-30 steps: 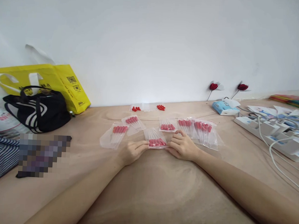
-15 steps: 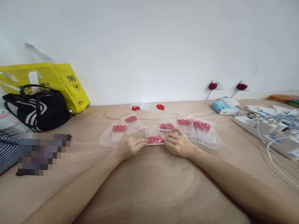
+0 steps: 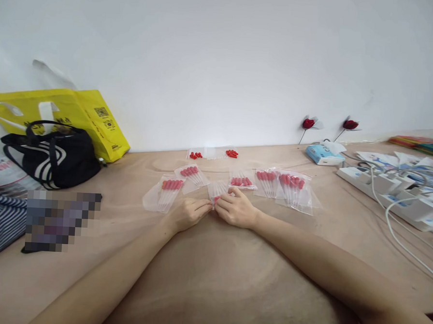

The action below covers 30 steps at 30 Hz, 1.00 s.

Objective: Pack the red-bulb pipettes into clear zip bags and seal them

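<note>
Head view: left hand (image 3: 188, 213) and right hand (image 3: 235, 210) each pinch, in a narrow grip, the clear dropper bag (image 3: 217, 190) on the desk (image 3: 232, 279).

No word or number is legible anywhere in view. Yellow bag (image 3: 95, 122) — two square QR-style codes printed on its face, plus small dark print too fine to read. Blue-and-white pack (image 3: 324, 154) near the wall carries dark markings — blurred, not readable. Plastic packet (image 3: 0, 167) at the far left shows red print, also too small to read.
</note>
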### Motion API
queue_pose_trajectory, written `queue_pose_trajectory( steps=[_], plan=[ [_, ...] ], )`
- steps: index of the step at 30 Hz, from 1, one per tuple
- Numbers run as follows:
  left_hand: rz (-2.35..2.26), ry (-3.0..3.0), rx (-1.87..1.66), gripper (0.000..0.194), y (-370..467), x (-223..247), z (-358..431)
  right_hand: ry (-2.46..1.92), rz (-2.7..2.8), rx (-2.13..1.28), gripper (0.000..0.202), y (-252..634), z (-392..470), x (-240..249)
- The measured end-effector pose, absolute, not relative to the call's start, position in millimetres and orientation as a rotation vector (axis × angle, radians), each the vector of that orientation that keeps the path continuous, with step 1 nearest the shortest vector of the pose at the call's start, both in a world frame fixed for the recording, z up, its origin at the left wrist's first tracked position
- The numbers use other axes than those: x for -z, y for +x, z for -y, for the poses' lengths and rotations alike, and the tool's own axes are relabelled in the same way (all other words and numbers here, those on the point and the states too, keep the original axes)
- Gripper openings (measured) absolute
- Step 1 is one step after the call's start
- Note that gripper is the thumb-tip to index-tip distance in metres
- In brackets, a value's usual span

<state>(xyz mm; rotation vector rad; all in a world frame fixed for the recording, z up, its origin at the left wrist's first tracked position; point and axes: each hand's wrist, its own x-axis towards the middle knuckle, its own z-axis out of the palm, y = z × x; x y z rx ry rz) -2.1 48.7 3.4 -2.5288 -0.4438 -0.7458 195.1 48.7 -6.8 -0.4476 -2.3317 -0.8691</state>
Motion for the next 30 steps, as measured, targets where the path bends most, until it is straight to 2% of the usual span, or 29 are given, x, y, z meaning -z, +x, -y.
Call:
queue_pose_trajectory(
  steps=[11, 14, 17, 21, 22, 25, 26, 30],
  plan=[
    [0.465, -2.58, 0.849, 0.016, -3.7, -2.2, -46.0, -0.62, 2.383, 0.948, 0.023, 254.3, -45.1, 6.6],
    [0.507, -2.606, 0.869, 0.015, -7.2, -2.8, -44.3, -0.69, 2.34, 0.842, 0.025, 259.1, -43.2, 7.9],
    [0.57, -2.628, 0.896, 0.015, -10.8, -3.3, -41.8, -0.74, 2.318, 0.59, 0.024, 256.3, -39.4, 8.5],
    [0.63, -2.646, 0.9, 0.014, -10.8, -3.7, -38.8, -0.703, 2.353, 0.366, 0.051, 242.7, -32.6, 9.2],
    [0.642, -2.656, 0.897, 0.015, -10.4, -4.1, -38.1, -0.712, 2.354, 0.359, 0.05, 238.9, -31.7, 10.0],
    [0.678, -2.709, 0.903, 0.017, -9.9, -6.8, -36.9, -0.762, 2.345, 0.401, 0.021, 229.2, -32.6, 14.3],
    [0.714, -2.713, 0.908, 0.017, -10.2, -7.9, -37.3, -0.779, 2.339, 0.416, 0.018, 226.8, -34.1, 15.9],
    [1.159, -2.527, 0.886, 0.032, -13.1, -9.6, -45.5, -0.746, 2.316, 0.397, 0.022, 220.7, -44.1, 19.5]
  ],
)
